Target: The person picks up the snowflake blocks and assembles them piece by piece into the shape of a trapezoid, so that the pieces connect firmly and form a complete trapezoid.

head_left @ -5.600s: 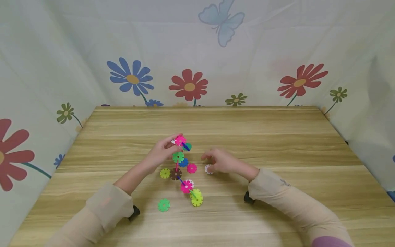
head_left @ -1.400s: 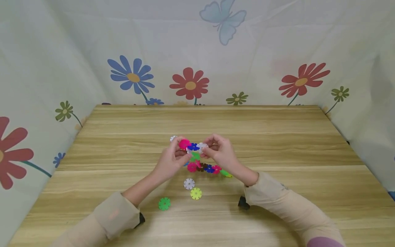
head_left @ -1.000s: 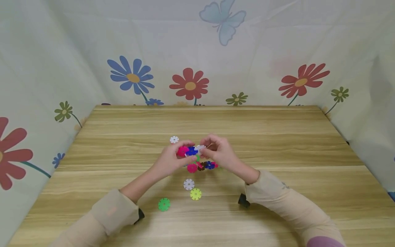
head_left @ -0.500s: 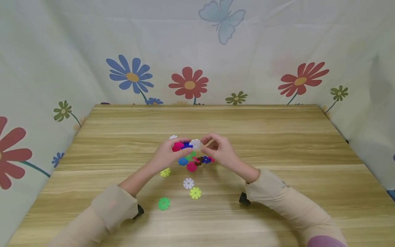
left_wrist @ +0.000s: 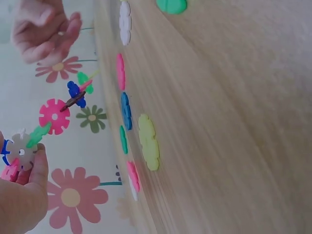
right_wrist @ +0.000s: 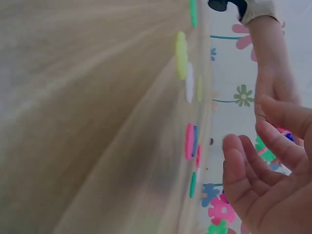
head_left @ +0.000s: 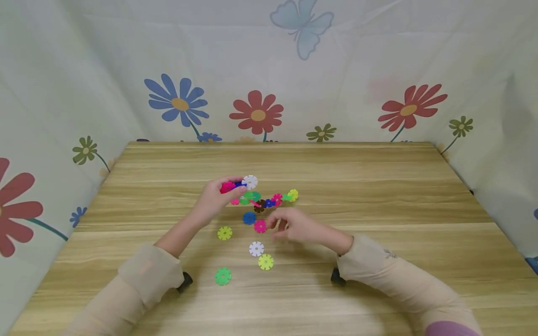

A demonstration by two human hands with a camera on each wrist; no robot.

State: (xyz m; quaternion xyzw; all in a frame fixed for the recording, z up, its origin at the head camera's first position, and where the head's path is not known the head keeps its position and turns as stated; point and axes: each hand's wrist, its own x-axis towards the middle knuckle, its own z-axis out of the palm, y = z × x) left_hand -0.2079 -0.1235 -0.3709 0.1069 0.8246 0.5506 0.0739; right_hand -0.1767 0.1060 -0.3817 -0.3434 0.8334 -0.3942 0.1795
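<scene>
My left hand point(head_left: 212, 200) grips one end of a chain of slotted interlocking discs, raised over the table. Pink point(head_left: 227, 187), dark blue and white discs point(head_left: 250, 182) sit by its thumb and fingers. From there the chain runs right through green, pink, brown point(head_left: 259, 206), blue and pink discs to a yellow disc point(head_left: 293, 194). My right hand point(head_left: 296, 226) holds nothing; its fingers are loosely bent, close beside a loose pink disc point(head_left: 260, 226). The left wrist view shows the chain's pink disc point(left_wrist: 54, 117) clear of the tabletop.
Loose discs lie flat on the wooden table point(head_left: 378, 186): blue point(head_left: 249, 218), yellow-green point(head_left: 224, 233), white point(head_left: 256, 248), yellow point(head_left: 265, 262) and green point(head_left: 223, 276). Others lie partly hidden beneath the chain. A flowered cloth point(head_left: 344, 70) hangs behind the table.
My right hand, which was pinching the white disc, has let go and come down nearer me. The white disc stays on the chain, which my left hand has carried left and away.
</scene>
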